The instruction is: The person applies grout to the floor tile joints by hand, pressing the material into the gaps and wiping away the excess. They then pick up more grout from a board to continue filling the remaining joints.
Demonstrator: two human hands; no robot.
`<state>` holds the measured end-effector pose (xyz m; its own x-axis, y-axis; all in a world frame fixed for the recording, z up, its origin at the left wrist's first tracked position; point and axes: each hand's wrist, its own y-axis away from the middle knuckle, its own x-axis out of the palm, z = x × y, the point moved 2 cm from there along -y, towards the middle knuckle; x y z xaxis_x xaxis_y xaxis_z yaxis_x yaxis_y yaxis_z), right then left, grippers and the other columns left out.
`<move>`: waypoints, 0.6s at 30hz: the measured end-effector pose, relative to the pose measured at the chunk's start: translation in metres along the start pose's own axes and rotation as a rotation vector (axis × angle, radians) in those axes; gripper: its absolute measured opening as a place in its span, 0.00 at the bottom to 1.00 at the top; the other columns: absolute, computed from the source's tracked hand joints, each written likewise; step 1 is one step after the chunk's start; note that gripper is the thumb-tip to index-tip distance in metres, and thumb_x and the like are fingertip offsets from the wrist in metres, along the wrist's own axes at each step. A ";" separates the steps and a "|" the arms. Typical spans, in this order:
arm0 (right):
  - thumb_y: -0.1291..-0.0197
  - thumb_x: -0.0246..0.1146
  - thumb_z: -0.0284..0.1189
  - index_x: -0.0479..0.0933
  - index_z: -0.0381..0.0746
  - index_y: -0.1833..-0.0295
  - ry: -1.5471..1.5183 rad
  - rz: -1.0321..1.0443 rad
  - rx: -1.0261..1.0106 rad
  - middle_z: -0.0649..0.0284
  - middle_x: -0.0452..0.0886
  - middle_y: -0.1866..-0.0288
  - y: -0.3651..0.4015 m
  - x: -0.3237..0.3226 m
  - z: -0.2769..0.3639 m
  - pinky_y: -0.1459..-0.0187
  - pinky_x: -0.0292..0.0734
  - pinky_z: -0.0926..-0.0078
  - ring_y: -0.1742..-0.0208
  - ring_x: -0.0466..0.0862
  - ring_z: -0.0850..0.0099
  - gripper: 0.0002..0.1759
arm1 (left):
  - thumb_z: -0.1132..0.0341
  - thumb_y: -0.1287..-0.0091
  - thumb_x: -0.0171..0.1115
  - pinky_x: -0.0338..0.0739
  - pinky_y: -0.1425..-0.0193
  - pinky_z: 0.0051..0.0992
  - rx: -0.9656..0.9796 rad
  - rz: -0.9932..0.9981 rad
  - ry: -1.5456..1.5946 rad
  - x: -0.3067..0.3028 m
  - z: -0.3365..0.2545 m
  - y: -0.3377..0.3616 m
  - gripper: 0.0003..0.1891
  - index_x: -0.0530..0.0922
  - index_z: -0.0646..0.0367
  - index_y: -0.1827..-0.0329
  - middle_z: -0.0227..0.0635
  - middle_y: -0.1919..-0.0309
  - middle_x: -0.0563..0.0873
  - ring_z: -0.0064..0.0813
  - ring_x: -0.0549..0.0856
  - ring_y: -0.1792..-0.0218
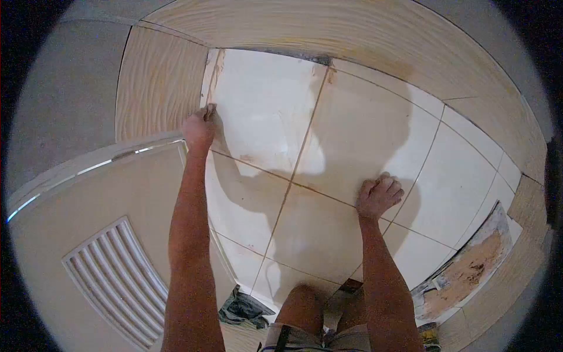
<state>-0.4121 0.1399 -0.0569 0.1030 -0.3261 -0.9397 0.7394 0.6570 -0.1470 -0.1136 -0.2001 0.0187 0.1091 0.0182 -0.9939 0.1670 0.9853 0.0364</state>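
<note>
My left hand [199,126] is closed at the left edge of the white tiled floor [264,105], beside the wall and the door's top corner. Its fingertips are pressed together, and what they hold, if anything, is too small to tell. To the right, my right hand [379,196] rests on the floor tiles with its fingers curled; nothing can be made out in it. Brown lines run along the tile joints [305,141], and reddish-brown smears show near the left hand.
A door with a louvred vent [120,281] stands at the left. Wavy-textured wall tiles [158,82] border the floor. At the right is a recess with brown residue [469,270]. A dark crumpled bag [243,308] lies near my knees.
</note>
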 end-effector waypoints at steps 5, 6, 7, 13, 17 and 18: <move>0.45 0.57 0.38 0.71 0.37 0.46 0.060 -0.018 0.001 0.43 0.68 0.44 0.004 0.007 -0.003 0.50 0.60 0.40 0.47 0.66 0.44 0.23 | 0.65 0.42 0.60 0.78 0.55 0.47 0.328 -0.005 -0.168 0.032 0.088 -0.015 0.12 0.83 0.60 0.58 0.51 0.68 0.85 0.54 0.84 0.60; 0.45 0.57 0.38 0.71 0.37 0.46 0.046 0.005 0.011 0.42 0.68 0.43 0.003 0.008 -0.005 0.50 0.60 0.39 0.48 0.66 0.43 0.23 | 0.64 0.41 0.59 0.79 0.55 0.48 0.201 0.032 -0.038 0.018 0.075 -0.019 0.13 0.83 0.59 0.57 0.50 0.67 0.85 0.55 0.84 0.61; 0.45 0.57 0.38 0.71 0.37 0.46 0.060 0.019 0.027 0.42 0.68 0.43 0.004 0.007 -0.005 0.50 0.60 0.39 0.48 0.66 0.43 0.23 | 0.64 0.41 0.59 0.79 0.55 0.48 0.216 0.053 -0.039 0.016 0.063 -0.018 0.13 0.83 0.59 0.57 0.50 0.67 0.85 0.55 0.84 0.61; 0.48 0.59 0.35 0.71 0.37 0.53 0.014 0.064 0.010 0.44 0.69 0.48 -0.003 -0.003 0.001 0.52 0.60 0.41 0.49 0.67 0.44 0.19 | 0.63 0.39 0.56 0.78 0.56 0.49 0.117 0.025 -0.288 0.029 0.038 0.008 0.13 0.84 0.57 0.57 0.53 0.63 0.85 0.54 0.85 0.62; 0.49 0.60 0.35 0.71 0.37 0.56 -0.075 -0.056 -0.026 0.47 0.70 0.52 -0.002 -0.004 -0.001 0.56 0.61 0.45 0.51 0.68 0.46 0.17 | 0.61 0.40 0.57 0.78 0.55 0.49 0.341 0.056 -0.232 0.004 0.061 0.010 0.14 0.84 0.58 0.58 0.54 0.63 0.85 0.56 0.84 0.62; 0.50 0.60 0.35 0.71 0.37 0.56 -0.053 -0.072 -0.037 0.48 0.70 0.53 -0.005 -0.004 0.002 0.57 0.61 0.46 0.51 0.69 0.47 0.17 | 0.60 0.39 0.57 0.78 0.54 0.50 0.273 0.097 -0.142 -0.009 0.059 0.008 0.14 0.84 0.59 0.58 0.56 0.63 0.85 0.56 0.84 0.61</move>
<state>-0.4147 0.1369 -0.0519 0.0862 -0.4085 -0.9087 0.7212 0.6549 -0.2260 -0.0550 -0.2025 0.0339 0.2702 0.0672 -0.9604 0.4033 0.8979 0.1763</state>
